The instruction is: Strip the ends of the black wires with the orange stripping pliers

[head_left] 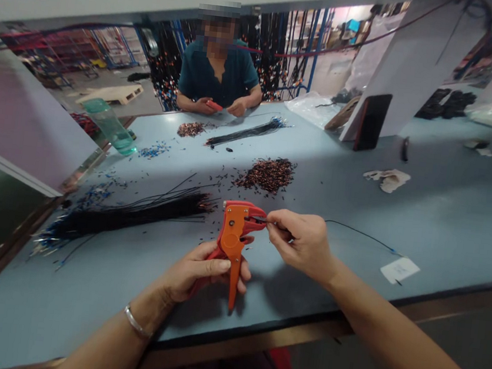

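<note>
My left hand (207, 269) is wrapped around the handles of an orange and red wire stripper (235, 231), held upright over the table with its jaws toward the right. Between thumb and fingertips, my right hand (299, 238) pinches a thin black wire (360, 231) whose end lies at the jaws. The wire's other part trails right across the table to a blue-tipped end. Left of the tool lies a thick bundle of black wires (131, 216), with bared ends toward me and blue terminals at the far left. Behind the tool sits a heap of stripped scraps (269, 175).
Across the blue table (318, 175) a person (218, 75) holds a red tool. Near them lie a smaller wire bundle (247, 132) and a copper-coloured scrap pile (191, 129). A green bottle (108, 125) stands left; a phone (373, 122) leans right. A white label (399, 270) lies near the front edge.
</note>
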Demonstrator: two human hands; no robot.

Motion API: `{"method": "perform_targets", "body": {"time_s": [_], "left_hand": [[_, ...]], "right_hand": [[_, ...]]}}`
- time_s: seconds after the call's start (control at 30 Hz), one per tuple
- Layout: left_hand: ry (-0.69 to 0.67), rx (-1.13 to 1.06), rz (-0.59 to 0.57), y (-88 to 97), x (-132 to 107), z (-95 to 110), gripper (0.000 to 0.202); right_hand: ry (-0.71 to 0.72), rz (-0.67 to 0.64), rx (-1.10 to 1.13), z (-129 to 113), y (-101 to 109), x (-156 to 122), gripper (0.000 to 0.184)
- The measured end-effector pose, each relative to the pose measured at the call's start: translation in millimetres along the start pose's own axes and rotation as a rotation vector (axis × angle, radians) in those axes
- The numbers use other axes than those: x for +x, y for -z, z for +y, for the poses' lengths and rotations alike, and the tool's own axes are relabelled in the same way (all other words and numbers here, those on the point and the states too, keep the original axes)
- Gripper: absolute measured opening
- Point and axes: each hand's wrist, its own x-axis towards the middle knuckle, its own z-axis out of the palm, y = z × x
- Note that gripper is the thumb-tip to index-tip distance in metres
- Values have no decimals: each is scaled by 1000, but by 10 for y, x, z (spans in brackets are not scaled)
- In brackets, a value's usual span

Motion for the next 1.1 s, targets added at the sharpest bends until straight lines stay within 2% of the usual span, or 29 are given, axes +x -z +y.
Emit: {"method": "perform_targets", "body": {"time_s": [0.2, 0.4, 0.7, 1.1], "left_hand": [[-46, 45, 43, -68, 16, 0, 54], [-34, 92, 74, -138, 14, 29, 50], [-35, 147, 113, -135, 20, -34, 32], [-68, 197, 141, -151, 42, -74, 30]], "right_hand": [[20, 0, -7, 26, -26, -6, 13], [29, -18, 13, 13, -7, -13, 14], [53, 6, -16, 20, -12, -17, 13], [37, -6, -64, -18, -12, -29, 16]]}}
